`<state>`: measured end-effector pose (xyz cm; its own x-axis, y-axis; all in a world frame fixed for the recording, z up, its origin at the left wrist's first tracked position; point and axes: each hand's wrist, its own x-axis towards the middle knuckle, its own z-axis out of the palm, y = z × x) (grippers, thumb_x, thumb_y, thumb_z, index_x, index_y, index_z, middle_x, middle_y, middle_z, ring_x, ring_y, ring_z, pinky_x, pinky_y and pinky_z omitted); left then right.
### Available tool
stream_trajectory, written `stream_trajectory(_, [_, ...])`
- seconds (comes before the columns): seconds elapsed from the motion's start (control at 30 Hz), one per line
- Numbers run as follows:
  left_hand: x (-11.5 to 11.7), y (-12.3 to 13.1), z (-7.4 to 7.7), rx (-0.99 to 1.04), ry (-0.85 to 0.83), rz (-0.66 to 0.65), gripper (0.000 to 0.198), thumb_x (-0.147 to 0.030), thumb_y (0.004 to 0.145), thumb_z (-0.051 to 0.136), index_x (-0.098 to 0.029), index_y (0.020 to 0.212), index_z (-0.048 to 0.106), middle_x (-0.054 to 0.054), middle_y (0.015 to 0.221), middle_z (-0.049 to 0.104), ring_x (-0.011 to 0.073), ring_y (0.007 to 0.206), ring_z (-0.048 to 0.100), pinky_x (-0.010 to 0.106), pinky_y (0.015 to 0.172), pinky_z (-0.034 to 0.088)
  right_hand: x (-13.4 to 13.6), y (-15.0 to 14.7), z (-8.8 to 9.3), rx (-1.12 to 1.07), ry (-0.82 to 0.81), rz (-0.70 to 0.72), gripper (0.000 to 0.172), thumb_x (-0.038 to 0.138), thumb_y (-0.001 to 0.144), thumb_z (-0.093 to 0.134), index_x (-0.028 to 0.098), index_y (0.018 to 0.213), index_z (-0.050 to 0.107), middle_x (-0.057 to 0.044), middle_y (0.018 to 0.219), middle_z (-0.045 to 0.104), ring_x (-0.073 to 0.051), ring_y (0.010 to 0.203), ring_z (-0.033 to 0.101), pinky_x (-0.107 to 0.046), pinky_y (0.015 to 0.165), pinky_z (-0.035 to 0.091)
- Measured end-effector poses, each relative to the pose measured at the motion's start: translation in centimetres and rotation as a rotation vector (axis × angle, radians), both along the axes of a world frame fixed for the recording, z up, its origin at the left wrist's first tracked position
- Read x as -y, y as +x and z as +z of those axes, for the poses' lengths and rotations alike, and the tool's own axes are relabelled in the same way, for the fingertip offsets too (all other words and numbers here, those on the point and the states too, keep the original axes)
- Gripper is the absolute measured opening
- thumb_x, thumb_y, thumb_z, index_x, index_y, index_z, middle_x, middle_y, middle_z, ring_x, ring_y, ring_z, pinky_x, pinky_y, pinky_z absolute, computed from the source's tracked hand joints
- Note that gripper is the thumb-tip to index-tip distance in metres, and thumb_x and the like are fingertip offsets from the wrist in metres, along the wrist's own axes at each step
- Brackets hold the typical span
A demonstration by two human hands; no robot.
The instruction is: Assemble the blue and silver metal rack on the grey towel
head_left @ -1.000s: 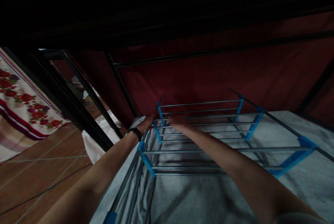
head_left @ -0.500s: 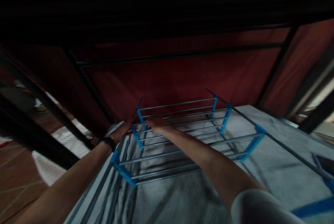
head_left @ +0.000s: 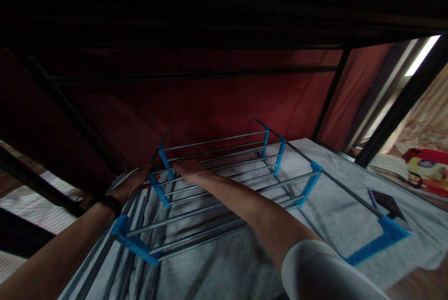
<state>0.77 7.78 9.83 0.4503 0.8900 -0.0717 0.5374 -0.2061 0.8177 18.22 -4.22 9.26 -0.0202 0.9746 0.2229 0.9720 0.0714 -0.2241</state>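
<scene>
A metal rack (head_left: 224, 199) with grey rods and blue plastic brackets lies on a grey towel (head_left: 252, 262) under a dark frame. My left hand (head_left: 135, 179), with a black band on its wrist, rests on the rack's far left corner beside a blue bracket (head_left: 164, 162); its fingers are mostly hidden. My right hand (head_left: 187, 168) lies palm down on the far rods, its fingers curled over one rod. Both arms stretch forward over the rack.
Dark red fabric (head_left: 217, 104) hangs behind the rack. Black metal bars (head_left: 189, 75) cross above and at both sides. A striped white cloth (head_left: 24, 199) lies on the floor at left. At right sit a dark flat object (head_left: 387, 202) and a red and yellow box (head_left: 425, 169).
The view has swung to the right: the patterned cloth at left has gone and the lit right side has come in. Both hands stay on the rack's far end.
</scene>
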Motion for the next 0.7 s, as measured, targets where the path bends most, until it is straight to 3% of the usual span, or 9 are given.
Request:
stream_trajectory(0.13, [-1.2, 0.0, -0.5, 0.101, -0.193, -0.026, 0.030, -0.045, 0.088, 0.055, -0.025, 0.109, 0.061, -0.001, 0.095, 0.077, 0.0210, 0.097, 0.071, 0.027, 0.073, 0.057, 0.2, 0.0, 0.2, -0.017, 0.010, 0.001, 0.027, 0.026, 0.100, 0.049, 0.020, 0.122, 0.063, -0.005, 0.129, 0.066, -0.020, 0.115, 0.064, -0.028, 0.088, 0.050])
stream_trajectory(0.4, [-0.8, 0.3, 0.0, 0.066, -0.191, 0.019, 0.036, -0.052, 0.087, 0.055, -0.024, 0.108, 0.064, 0.000, 0.094, 0.077, 0.0211, 0.096, 0.071, 0.027, 0.072, 0.058, 0.4, -0.1, 0.0, -0.017, -0.013, -0.023, 0.029, 0.026, 0.101, 0.045, 0.022, 0.124, 0.061, -0.005, 0.131, 0.065, -0.020, 0.116, 0.062, -0.030, 0.090, 0.050])
stream_trajectory(0.7, [0.8, -0.5, 0.7, 0.141, -0.215, -0.061, 0.035, -0.047, 0.084, 0.061, -0.022, 0.108, 0.066, 0.001, 0.101, 0.076, 0.0233, 0.103, 0.069, 0.032, 0.080, 0.058, 0.8, -0.4, 0.2, -0.006, -0.072, -0.041, 0.034, 0.028, 0.101, 0.039, 0.024, 0.129, 0.059, -0.006, 0.131, 0.065, -0.023, 0.114, 0.064, -0.035, 0.090, 0.052])
